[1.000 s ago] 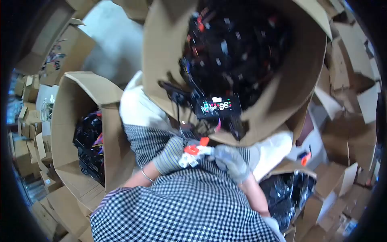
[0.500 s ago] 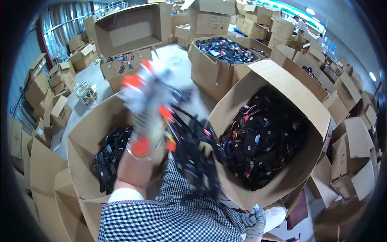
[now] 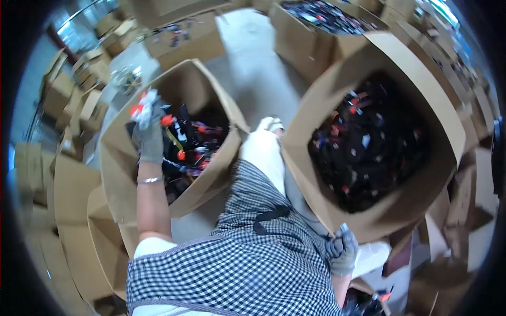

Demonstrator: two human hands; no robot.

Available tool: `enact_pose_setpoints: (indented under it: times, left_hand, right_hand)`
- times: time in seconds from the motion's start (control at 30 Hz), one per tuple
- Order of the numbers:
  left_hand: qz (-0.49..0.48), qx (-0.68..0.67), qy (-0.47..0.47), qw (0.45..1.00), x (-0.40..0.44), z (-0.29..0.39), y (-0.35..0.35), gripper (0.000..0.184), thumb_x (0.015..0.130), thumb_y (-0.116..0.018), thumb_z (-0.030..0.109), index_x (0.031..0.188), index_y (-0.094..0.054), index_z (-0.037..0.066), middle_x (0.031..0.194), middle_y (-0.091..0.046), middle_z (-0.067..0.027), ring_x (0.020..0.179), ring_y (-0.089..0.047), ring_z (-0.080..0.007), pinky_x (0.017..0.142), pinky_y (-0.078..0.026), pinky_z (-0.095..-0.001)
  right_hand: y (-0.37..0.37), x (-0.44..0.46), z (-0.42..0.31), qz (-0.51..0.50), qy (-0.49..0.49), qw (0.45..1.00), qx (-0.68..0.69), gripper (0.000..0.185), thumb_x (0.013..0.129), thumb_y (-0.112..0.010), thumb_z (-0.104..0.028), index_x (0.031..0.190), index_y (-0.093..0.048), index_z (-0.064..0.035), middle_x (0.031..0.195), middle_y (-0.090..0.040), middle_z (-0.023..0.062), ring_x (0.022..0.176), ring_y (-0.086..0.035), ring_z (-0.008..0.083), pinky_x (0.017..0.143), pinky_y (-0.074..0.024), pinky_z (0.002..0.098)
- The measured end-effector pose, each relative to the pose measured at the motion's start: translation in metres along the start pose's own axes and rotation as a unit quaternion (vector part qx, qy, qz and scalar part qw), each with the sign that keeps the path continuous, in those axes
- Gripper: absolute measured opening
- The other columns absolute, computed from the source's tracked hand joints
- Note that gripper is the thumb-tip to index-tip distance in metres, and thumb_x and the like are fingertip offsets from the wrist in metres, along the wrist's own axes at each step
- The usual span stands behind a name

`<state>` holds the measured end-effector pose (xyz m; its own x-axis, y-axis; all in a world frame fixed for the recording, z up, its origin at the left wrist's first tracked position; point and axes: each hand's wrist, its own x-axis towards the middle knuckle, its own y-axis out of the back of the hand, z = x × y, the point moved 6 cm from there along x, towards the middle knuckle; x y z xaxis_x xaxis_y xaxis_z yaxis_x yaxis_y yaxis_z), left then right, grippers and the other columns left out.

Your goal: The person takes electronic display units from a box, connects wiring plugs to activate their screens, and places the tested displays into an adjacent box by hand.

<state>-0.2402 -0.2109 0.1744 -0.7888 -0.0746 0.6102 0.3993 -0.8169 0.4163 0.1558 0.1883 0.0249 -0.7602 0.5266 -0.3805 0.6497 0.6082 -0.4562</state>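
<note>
My left hand (image 3: 150,138), in a grey glove, reaches over the left cardboard box (image 3: 117,171). Its fingers are closed on a bundle of wired black parts (image 3: 182,129), whose orange and white plugs (image 3: 141,109) stick out above the glove. The bundle's lower end merges with other black parts in that box, and blur hides where it ends. Low beside the right box (image 3: 311,181), my right hand (image 3: 341,254), gloved too, is closed. A small pale tip (image 3: 344,227) shows above its fingers; the rest is hidden.
Black wired parts (image 3: 369,145) fill the right box. A further box of parts (image 3: 321,17) stands at the back. Cardboard boxes (image 3: 68,210) crowd the left side, and more line the right. My shoe (image 3: 271,125) is between the two near boxes.
My left hand has swung left and down with the bundle, from in front of me to inside the left box. The view has tilted downward. My right hand stays closed beside the right box.
</note>
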Motion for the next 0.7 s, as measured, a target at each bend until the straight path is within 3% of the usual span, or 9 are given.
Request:
enact_pose_setpoints:
  times: [0.1, 0.27, 0.3, 0.37, 0.43, 0.5, 0.53, 0.67, 0.7]
  left_hand:
    - [-0.107, 0.025, 0.050, 0.993, -0.036, -0.049, -0.044, 0.030, 0.091, -0.055, 0.024, 0.111, -0.058, 0.002, 0.092, -0.055, -0.0036, 0.083, -0.051, -0.0142, 0.071, -0.042, -0.0280]
    - [-0.281, 0.020, 0.130, 0.951, -0.069, -0.102, -0.085, 0.033, 0.091, -0.054, 0.024, 0.113, -0.056, 0.000, 0.107, -0.060, -0.0101, 0.097, -0.057, -0.0231, 0.080, -0.045, -0.0340]
    - [-0.320, 0.059, 0.146, 0.934, -0.075, -0.107, -0.088, 0.033, 0.090, -0.054, 0.024, 0.113, -0.056, 0.000, 0.110, -0.060, -0.0114, 0.099, -0.058, -0.0249, 0.082, -0.045, -0.0352]
    - [-0.395, 0.310, 0.152, 0.851, -0.085, -0.077, -0.090, 0.043, 0.086, -0.057, 0.037, 0.108, -0.056, 0.000, 0.108, -0.060, -0.0175, 0.090, -0.059, -0.0335, 0.074, -0.048, -0.0395]
    - [-0.413, 0.372, 0.110, 0.824, -0.084, -0.002, -0.094, 0.040, 0.083, -0.062, 0.033, 0.101, -0.056, -0.002, 0.102, -0.060, -0.0194, 0.092, -0.059, -0.0324, 0.075, -0.046, -0.0405]
    - [-0.340, 0.480, -0.083, 0.804, -0.076, 0.039, -0.103, 0.047, 0.079, -0.065, 0.032, 0.109, -0.054, -0.003, 0.110, -0.057, -0.0227, 0.096, -0.058, -0.0346, 0.081, -0.047, -0.0417]
    - [-0.308, 0.447, -0.196, 0.817, -0.076, 0.062, -0.108, 0.055, 0.077, -0.067, 0.027, 0.118, -0.049, -0.004, 0.120, -0.052, -0.0240, 0.101, -0.057, -0.0371, 0.088, -0.046, -0.0416]
    - [-0.300, 0.328, -0.217, 0.869, -0.103, 0.182, -0.184, 0.052, 0.075, -0.069, 0.013, 0.120, -0.049, -0.003, 0.123, -0.051, -0.0221, 0.111, -0.052, -0.0359, 0.093, -0.044, -0.0398]
    - [-0.310, 0.210, -0.297, 0.879, -0.119, 0.195, -0.210, 0.050, 0.074, -0.070, 0.011, 0.119, -0.051, -0.001, 0.120, -0.053, -0.0218, 0.111, -0.051, -0.0343, 0.093, -0.043, -0.0404]
  right_hand:
    - [0.008, -0.001, -0.006, 0.049, 0.006, 0.998, -0.027, 0.027, 0.091, -0.054, -0.023, 0.087, -0.059, 0.0028, 0.051, -0.040, -0.0028, 0.041, -0.032, 0.0066, 0.040, -0.0228, 0.0216]
    - [0.020, 0.003, -0.009, 0.064, 0.022, 0.997, 0.032, 0.030, 0.090, -0.055, -0.028, 0.089, -0.062, 0.0007, 0.055, -0.046, -0.0005, 0.042, -0.034, 0.0073, 0.041, -0.0264, 0.0203]
    - [0.021, 0.004, -0.007, 0.058, 0.004, 0.998, 0.016, 0.033, 0.090, -0.055, -0.032, 0.090, -0.063, 0.0000, 0.055, -0.047, -0.0006, 0.043, -0.035, 0.0065, 0.041, -0.0271, 0.0197]
    - [0.027, 0.010, -0.009, 0.058, -0.010, 0.998, 0.006, 0.035, 0.090, -0.056, -0.035, 0.091, -0.064, -0.0007, 0.056, -0.048, -0.0007, 0.043, -0.036, 0.0058, 0.041, -0.0279, 0.0190]
    - [0.034, 0.017, -0.019, 0.077, -0.002, 0.996, -0.054, 0.041, 0.090, -0.056, -0.041, 0.093, -0.064, -0.0014, 0.056, -0.048, -0.0012, 0.044, -0.038, 0.0044, 0.041, -0.0278, 0.0185]
    - [0.042, 0.026, -0.022, 0.093, 0.004, 0.995, -0.041, 0.041, 0.090, -0.056, -0.042, 0.093, -0.064, -0.0022, 0.057, -0.049, -0.0016, 0.045, -0.038, 0.0039, 0.041, -0.0277, 0.0185]
    - [0.044, 0.032, -0.024, 0.087, 0.010, 0.995, -0.036, 0.041, 0.090, -0.056, -0.042, 0.093, -0.064, -0.0020, 0.057, -0.048, -0.0019, 0.046, -0.038, 0.0037, 0.042, -0.0282, 0.0185]
    - [0.051, 0.059, -0.016, 0.055, 0.016, 0.998, -0.041, 0.036, 0.091, -0.056, -0.037, 0.094, -0.064, -0.0028, 0.058, -0.047, -0.0037, 0.048, -0.038, 0.0030, 0.044, -0.0297, 0.0179]
    - [0.051, 0.067, -0.013, 0.036, 0.026, 0.997, -0.055, 0.034, 0.091, -0.056, -0.036, 0.095, -0.064, -0.0033, 0.057, -0.046, -0.0041, 0.047, -0.038, 0.0029, 0.043, -0.0287, 0.0176]
